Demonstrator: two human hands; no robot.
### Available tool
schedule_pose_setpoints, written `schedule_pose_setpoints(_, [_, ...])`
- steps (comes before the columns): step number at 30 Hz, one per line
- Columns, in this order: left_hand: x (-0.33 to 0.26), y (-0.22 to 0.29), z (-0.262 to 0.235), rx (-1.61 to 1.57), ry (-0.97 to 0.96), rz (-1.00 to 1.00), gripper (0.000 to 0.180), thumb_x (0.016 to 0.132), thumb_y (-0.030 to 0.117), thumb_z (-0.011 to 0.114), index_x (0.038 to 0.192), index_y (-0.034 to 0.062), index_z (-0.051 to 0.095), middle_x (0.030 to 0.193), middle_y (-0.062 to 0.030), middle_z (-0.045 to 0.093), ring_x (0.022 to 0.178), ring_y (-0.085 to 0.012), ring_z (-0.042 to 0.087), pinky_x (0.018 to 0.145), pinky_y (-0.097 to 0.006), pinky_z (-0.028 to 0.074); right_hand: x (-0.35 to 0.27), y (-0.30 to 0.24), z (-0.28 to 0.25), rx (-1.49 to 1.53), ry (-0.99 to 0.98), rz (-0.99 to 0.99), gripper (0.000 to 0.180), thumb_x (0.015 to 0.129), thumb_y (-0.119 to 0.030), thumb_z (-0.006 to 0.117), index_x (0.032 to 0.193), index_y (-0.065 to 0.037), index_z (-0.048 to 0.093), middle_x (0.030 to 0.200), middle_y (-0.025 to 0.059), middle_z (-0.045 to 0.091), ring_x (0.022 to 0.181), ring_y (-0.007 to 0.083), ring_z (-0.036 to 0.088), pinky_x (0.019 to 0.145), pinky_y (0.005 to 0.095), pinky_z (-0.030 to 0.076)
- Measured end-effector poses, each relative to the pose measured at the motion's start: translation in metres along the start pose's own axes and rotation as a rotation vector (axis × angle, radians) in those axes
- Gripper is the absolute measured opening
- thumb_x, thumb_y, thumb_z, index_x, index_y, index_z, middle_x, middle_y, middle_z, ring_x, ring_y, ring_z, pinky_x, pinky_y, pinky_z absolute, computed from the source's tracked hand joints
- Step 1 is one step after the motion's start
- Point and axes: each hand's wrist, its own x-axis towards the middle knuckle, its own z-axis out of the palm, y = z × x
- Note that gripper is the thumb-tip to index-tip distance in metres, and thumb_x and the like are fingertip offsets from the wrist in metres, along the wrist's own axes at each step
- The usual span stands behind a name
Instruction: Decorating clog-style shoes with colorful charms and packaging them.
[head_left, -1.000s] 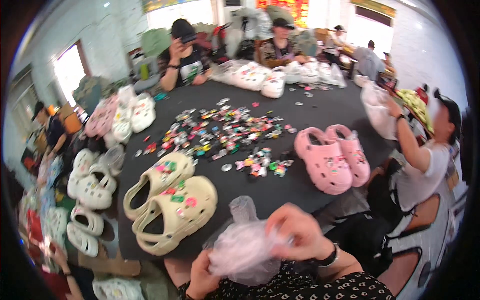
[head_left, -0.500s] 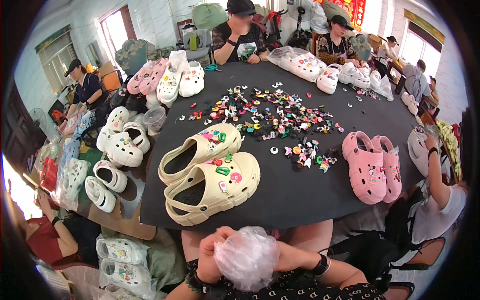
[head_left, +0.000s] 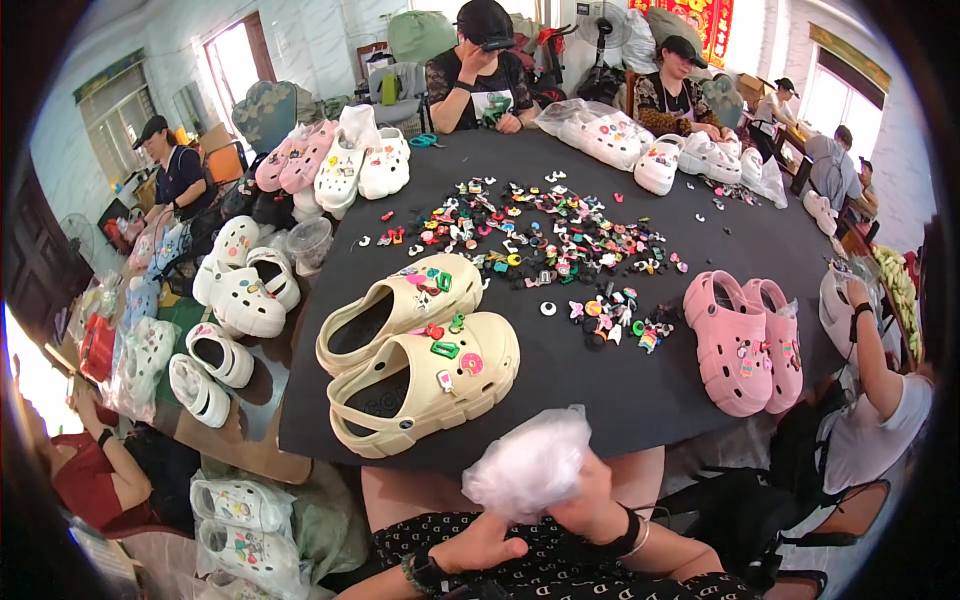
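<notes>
A crumpled clear plastic bag (head_left: 530,462) is bunched up at the table's near edge, above my lap. My right hand (head_left: 588,498) grips it from the right side. My left hand (head_left: 482,543) is just below the bag, thumb stretched out and apart; its other fingers are partly hidden behind the plastic. Beyond the bag, to the left, sits a pair of cream clogs (head_left: 425,375) with colourful charms in their holes. A pair of pink clogs (head_left: 735,345), also with charms, stands to the right.
Loose shoe charms (head_left: 560,235) lie scattered over the middle of the black table (head_left: 600,400). White clogs (head_left: 240,300) crowd a side table at left. More bagged clogs (head_left: 600,132) line the far edge, near teal scissors (head_left: 425,140). Co-workers sit around the table.
The plastic bag has moved up and slightly right, towards the table edge. My left hand has dropped lower and its thumb has come away from the bag.
</notes>
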Motion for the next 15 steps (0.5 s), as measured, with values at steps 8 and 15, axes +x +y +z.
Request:
schedule_pose_setpoints(8, [0.003,0.039,0.0,-0.537,0.503,0.055,0.054,0.1,0.029,0.056,0.144,0.0017,0.039,0.138,-0.0126,0.053,0.123,-0.026,0.056,0.103,-0.043,0.047,-0.005,0.019,-0.006,-0.765,-0.444,-0.237,0.042,0.069,-0.002,0.067,0.111,-0.003,0.066,0.123,0.0163,0.058,0.115,0.0381,0.054,0.098,0.0498,0.041])
schedule_pose_setpoints(15, [0.01,0.055,-0.003,-0.409,0.825,0.13,0.038,0.1,0.005,0.042,0.138,-0.0026,0.044,0.132,-0.0156,0.056,0.12,-0.0268,0.058,0.101,-0.04,0.05,0.0,-0.009,0.002,-0.788,-0.492,-0.309,0.034,0.081,-0.005,0.069,0.113,0.001,0.062,0.123,0.0201,0.054,0.11,0.0363,0.057,0.093,0.045,0.046])
